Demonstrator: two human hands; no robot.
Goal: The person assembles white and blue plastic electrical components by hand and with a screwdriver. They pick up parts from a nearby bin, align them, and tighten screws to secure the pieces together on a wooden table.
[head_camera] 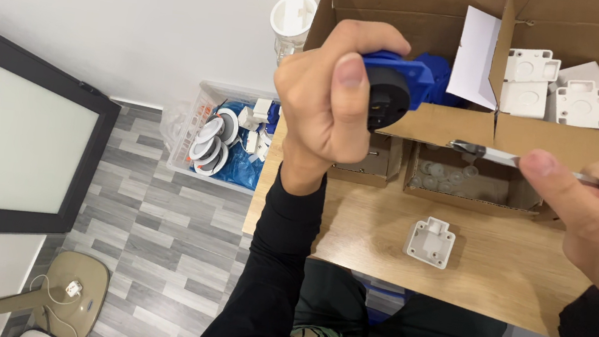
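My left hand point(327, 99) is raised in front of me and grips a blue socket part with a round black face point(393, 88). My right hand point(598, 220) holds a thin metal screwdriver point(488, 152) whose tip points left toward the blue part, a short gap away. A white plastic mounting piece point(430, 242) lies alone on the wooden table point(380, 255) below both hands.
A big open cardboard box point(426, 9) at the back holds blue parts and several white housings point(582, 96). Two small cardboard trays point(465, 183) sit before it. On the floor to the left stands a clear bin point(223, 140) of fittings.
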